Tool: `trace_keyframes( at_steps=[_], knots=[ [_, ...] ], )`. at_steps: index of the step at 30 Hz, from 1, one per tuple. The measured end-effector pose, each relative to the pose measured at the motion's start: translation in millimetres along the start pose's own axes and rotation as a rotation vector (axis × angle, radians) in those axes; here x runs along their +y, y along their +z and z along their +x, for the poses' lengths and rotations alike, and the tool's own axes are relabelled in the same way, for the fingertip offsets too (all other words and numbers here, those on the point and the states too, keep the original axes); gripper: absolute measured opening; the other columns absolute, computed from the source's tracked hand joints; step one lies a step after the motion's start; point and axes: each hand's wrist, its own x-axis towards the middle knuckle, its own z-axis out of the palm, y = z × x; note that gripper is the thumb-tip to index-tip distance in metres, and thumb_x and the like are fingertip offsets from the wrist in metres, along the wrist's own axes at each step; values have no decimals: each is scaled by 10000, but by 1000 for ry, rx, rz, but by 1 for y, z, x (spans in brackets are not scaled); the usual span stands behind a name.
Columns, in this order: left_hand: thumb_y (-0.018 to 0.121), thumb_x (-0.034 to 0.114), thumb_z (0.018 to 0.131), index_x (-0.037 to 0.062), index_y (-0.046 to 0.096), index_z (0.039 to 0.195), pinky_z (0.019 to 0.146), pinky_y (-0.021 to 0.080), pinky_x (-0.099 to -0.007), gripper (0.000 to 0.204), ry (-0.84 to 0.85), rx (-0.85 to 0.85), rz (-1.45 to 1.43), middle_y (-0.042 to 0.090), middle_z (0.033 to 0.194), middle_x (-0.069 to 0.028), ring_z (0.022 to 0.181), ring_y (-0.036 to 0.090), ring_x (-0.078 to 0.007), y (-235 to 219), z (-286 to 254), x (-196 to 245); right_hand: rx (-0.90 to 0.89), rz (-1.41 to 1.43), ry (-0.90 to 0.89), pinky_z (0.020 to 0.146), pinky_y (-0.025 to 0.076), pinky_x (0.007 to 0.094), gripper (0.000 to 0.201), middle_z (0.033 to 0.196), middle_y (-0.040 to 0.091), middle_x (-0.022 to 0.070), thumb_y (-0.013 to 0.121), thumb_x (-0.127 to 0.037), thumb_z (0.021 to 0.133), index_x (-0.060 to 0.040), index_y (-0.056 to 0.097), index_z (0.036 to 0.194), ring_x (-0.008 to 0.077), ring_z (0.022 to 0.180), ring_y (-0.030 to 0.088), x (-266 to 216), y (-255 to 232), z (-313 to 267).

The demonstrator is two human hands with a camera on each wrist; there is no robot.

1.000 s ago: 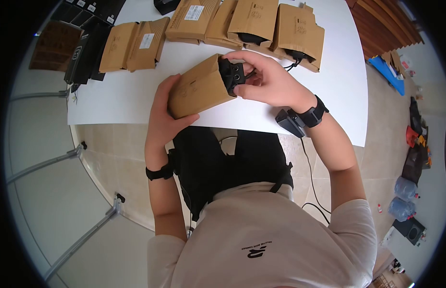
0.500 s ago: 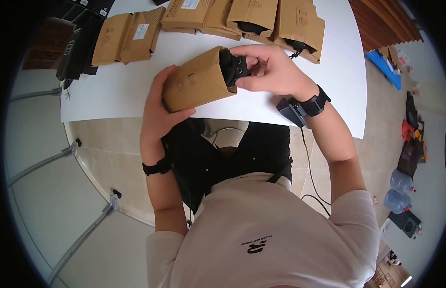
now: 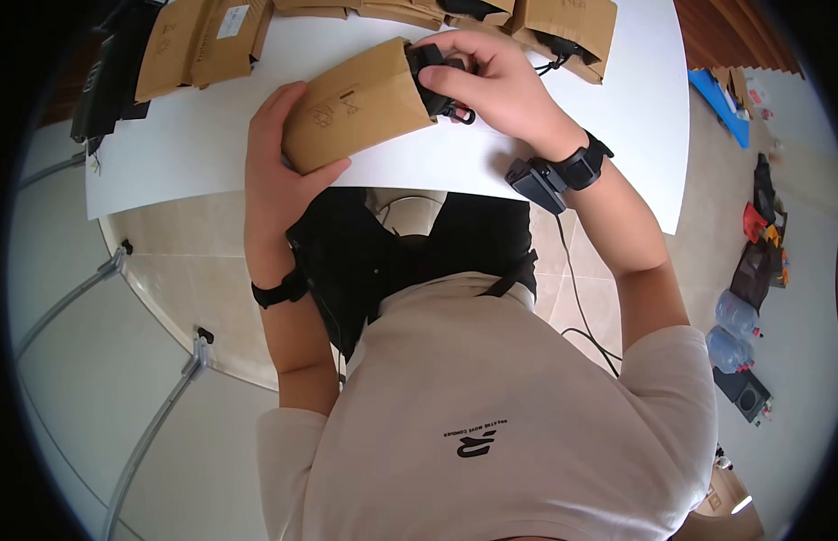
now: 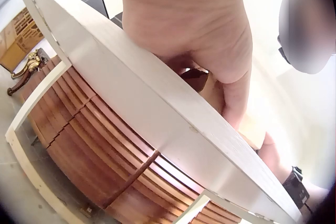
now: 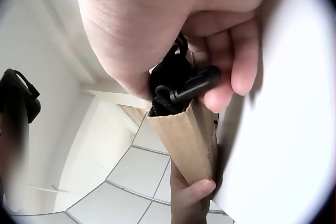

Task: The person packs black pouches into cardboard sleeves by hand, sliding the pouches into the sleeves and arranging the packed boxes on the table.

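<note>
A brown cardboard box (image 3: 356, 113) is tilted over the near edge of the white table, its open end toward the right. My left hand (image 3: 279, 162) grips its closed end, thumb along the near side and fingers along the far side. Out of the open end sticks a black bundle (image 3: 427, 79) with a carabiner-like clip (image 5: 197, 85) and a cord loop. My right hand (image 3: 495, 90) pinches this bundle between thumb and fingers at the box mouth. In the right wrist view the clip hangs beside the fingertips. The rest of the bundle is hidden inside the box.
More cardboard boxes (image 3: 567, 27) stand along the far side of the white table (image 3: 608, 162), some with black contents showing. Black boxes (image 3: 112, 77) are at the far left. A cable (image 3: 576, 279) hangs from the right wrist camera (image 3: 538, 183).
The head view has tilted, so the table and boxes sit higher. The right thumb has moved onto the black bundle, and its clip now shows below the hand. The left hand keeps its grip.
</note>
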Motion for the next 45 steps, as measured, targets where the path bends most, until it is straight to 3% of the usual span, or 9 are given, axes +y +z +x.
trace_keyframes(
  at_steps=[5,11,13,14,17,31,39,43,45],
  knots=[
    [852,124,621,57,489,1356,1034,423,-382,822,-37,29,-50,493,1361,-122,1244,490,-291,-3,2,1,192,9,-163,482,411,188,255,627,612,-25,696,-177,869,-26,691,1073,26,525,539,4,-5,3],
    [866,126,626,51,486,1361,1040,421,-363,830,-52,69,-60,507,1353,-110,1240,500,-260,-5,-5,0,194,49,-137,549,478,231,264,917,657,42,571,-115,954,-14,572,1198,79,716,616,-9,3,-5],
    [873,114,625,49,488,1358,1033,428,-356,831,-11,114,-34,526,1338,-109,1224,517,-250,-2,-7,-7,-77,349,58,657,509,267,502,988,620,52,738,-264,870,-46,513,1262,131,760,619,-5,-3,-16],
    [880,105,623,46,488,1356,1027,435,-343,833,-15,105,-49,534,1337,-101,1212,531,-234,-1,-8,-10,137,256,-11,566,448,162,276,871,587,-25,641,-77,942,-39,536,1194,19,665,539,-4,20,-33],
    [857,57,669,28,463,1386,1019,437,-340,818,-55,68,-78,557,1320,-109,1205,535,-207,1,-9,-9,125,271,44,541,477,181,330,912,624,5,668,-127,929,-33,545,1221,40,659,571,3,20,-29],
    [871,153,628,42,393,1440,1094,342,-361,949,-56,87,-219,490,1372,-128,1280,459,-244,-7,-7,-27,196,432,-317,461,438,203,177,790,650,81,537,-127,932,20,588,1016,98,493,544,-21,-17,-2],
    [832,-31,599,-31,372,1426,1051,419,-363,947,-113,186,-431,476,1382,-158,1262,483,-254,-14,-11,-26,145,394,-655,427,373,233,341,720,631,71,464,-281,950,20,579,1063,118,452,482,-42,-40,32],
    [821,-50,581,-12,372,1431,1058,408,-359,962,-163,159,-534,465,1388,-133,1266,476,-247,-13,-10,-17,453,665,-361,379,309,237,457,813,679,87,475,-392,924,-15,587,1157,132,467,507,-34,-26,12],
    [824,-34,585,-6,378,1429,1059,405,-358,955,-199,147,-546,464,1385,-132,1270,470,-244,-12,-9,-12,339,734,-350,475,426,237,414,890,686,86,498,-324,932,-8,581,1186,134,591,590,-26,-30,2]
  ],
)
